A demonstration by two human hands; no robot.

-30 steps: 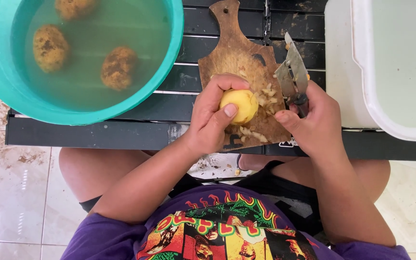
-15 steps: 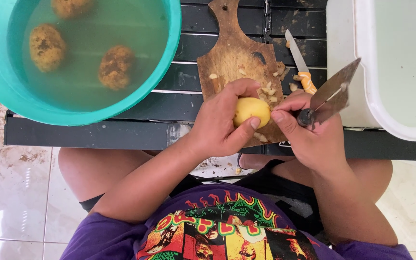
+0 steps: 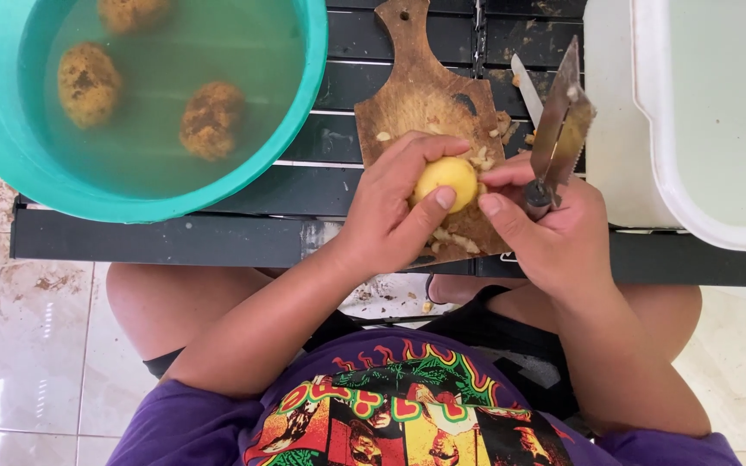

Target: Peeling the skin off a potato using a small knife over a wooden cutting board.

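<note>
Two hands: left [image 3: 388,216] round peeled potato [image 3: 447,179], right [image 3: 554,233] round peeler [image 3: 560,134].

A low black slatted surface [image 3: 174,237] stands in bright daylight on a glossy, stained beige tiled floor [image 3: 28,345], which shows below and to the left of it, with bits of debris on the tiles beneath its near edge.
</note>
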